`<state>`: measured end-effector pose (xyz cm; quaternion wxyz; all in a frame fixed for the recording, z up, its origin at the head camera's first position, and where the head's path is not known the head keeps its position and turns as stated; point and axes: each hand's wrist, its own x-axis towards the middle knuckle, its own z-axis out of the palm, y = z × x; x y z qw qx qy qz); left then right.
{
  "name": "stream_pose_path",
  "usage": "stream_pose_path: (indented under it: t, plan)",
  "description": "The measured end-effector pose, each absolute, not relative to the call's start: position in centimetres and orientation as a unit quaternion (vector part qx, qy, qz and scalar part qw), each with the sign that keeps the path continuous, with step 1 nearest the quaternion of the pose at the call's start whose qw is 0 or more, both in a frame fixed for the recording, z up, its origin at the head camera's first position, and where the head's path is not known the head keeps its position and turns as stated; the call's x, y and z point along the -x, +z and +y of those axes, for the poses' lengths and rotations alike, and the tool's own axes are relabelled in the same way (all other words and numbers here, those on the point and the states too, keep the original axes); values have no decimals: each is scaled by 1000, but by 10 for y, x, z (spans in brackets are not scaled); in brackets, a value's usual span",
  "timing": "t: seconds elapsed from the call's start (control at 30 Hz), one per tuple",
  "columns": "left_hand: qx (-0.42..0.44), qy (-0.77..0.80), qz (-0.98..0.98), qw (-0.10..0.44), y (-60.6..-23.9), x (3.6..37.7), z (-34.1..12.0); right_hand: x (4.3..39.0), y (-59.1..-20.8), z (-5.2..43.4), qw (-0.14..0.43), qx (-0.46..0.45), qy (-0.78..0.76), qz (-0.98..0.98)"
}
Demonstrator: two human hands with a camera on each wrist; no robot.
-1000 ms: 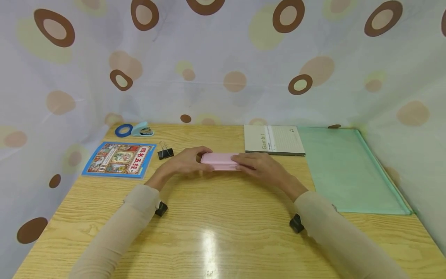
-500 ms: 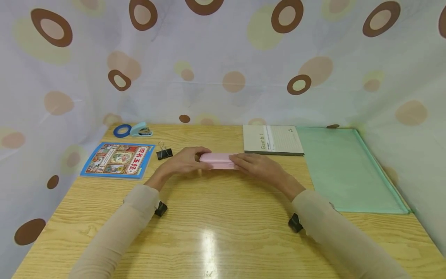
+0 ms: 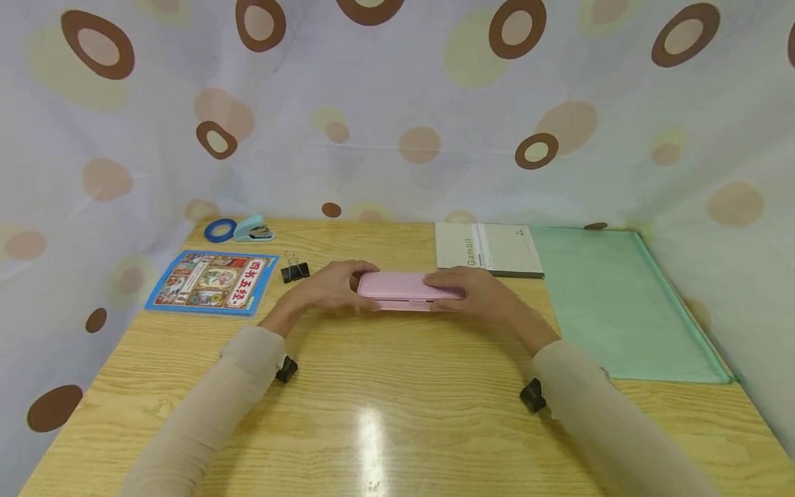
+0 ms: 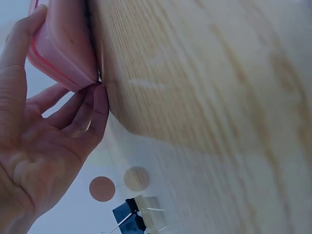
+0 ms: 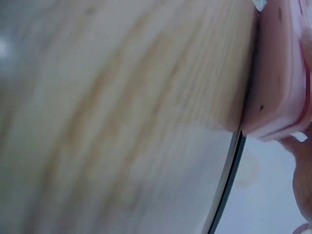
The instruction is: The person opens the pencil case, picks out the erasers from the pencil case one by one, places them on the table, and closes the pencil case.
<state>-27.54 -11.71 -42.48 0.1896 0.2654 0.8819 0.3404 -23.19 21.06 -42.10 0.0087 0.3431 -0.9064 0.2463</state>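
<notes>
between 2 hands (image 3: 332, 286) (image 3: 481, 297) sits a long, round-cornered pink case (image 3: 396, 285).

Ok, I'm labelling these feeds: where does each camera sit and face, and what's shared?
Head: on the head, facing forward and down at the pink case; left hand, right hand and sleeves show.
Left wrist: on that wrist, facing the case; left hand shows.
Right wrist: likewise; right hand partly shows.
Both wrist views share case and wooden table.
</notes>
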Motion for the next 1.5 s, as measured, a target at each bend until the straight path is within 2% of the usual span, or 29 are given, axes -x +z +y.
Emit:
stream_pose_path:
  t: [0.13,0.4,0.73,0.93,1.13,1.33,1.5]
  plan:
    - [-265,344,881,189,-426,274,-117,234,-420,225,-58,-285,280,-915]
    - [-288,317,887,172,-431,274,-119,239,-414,236,-103,-228,339,-907]
    - [-330,383,848,161,-437,270,-109,249,-407,238,-58,-213,395,-892]
    - [-299,386,858,161,-438,264,-110,257,-409,237,-74,-166,465,-866]
    - [-254,415,852,196,-436,259,-117,266,-414,235,-69,-83,495,-862]
    - [-255,407,856,193,-434,257,-119,271,-423,233,-48,-27,453,-890]
    - [-254,389,863,201,-433,256,-125,269,-424,233,-46,-22,413,-909]
